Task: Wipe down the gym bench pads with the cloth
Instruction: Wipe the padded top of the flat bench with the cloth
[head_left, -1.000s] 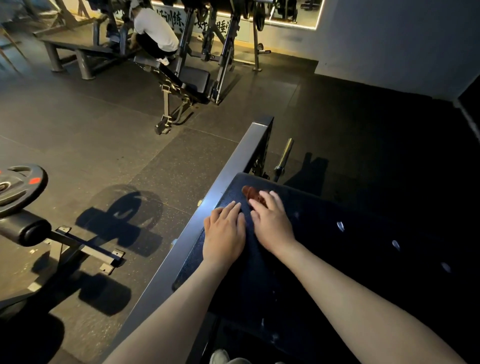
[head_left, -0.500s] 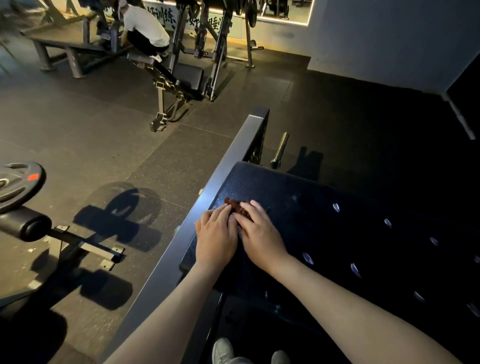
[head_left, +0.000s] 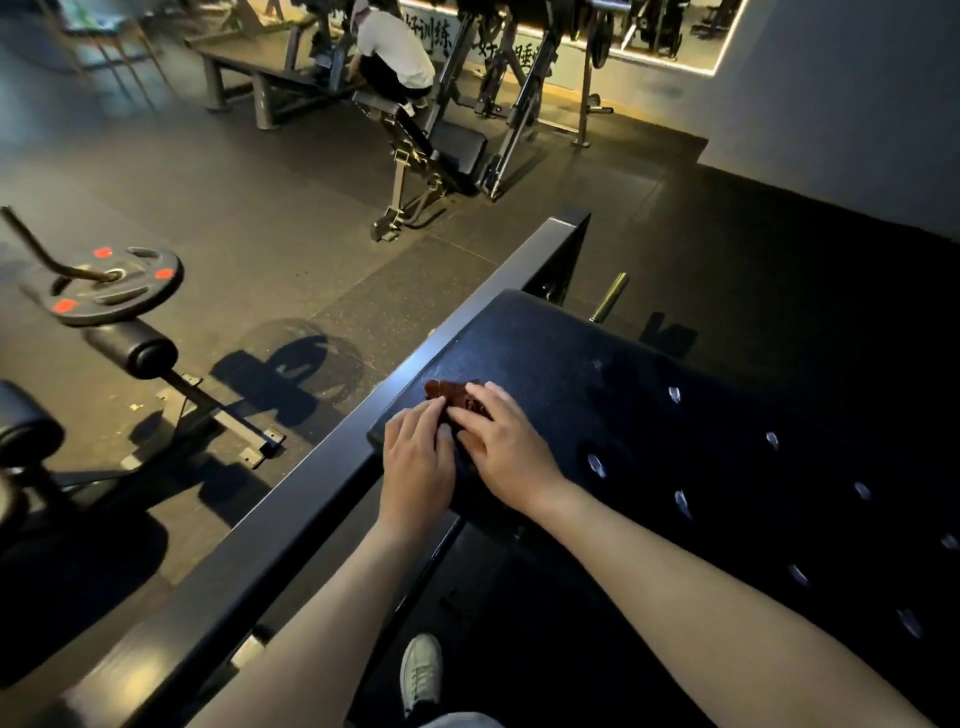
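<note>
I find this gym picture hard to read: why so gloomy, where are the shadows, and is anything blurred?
Head view: dim overall, the black pad nearly swallows the brown cloth under the left hand and right hand; hard shadows fall on the floor beside the weight plate; a bright strip glows at the far end; glints dot the pad; the far-left corner is smeared.

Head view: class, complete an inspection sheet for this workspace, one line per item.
Surface: dark bench pad, pale specks across it.
Job's things: reddish-brown cloth on the pad near its left edge.
Clutter: nothing seen.
Grippers: left hand and right hand both rest fingers on the cloth.
Cables: nothing seen.
Surroundings: weight plate, steel frame beam, another person crouching by far machines.
</note>
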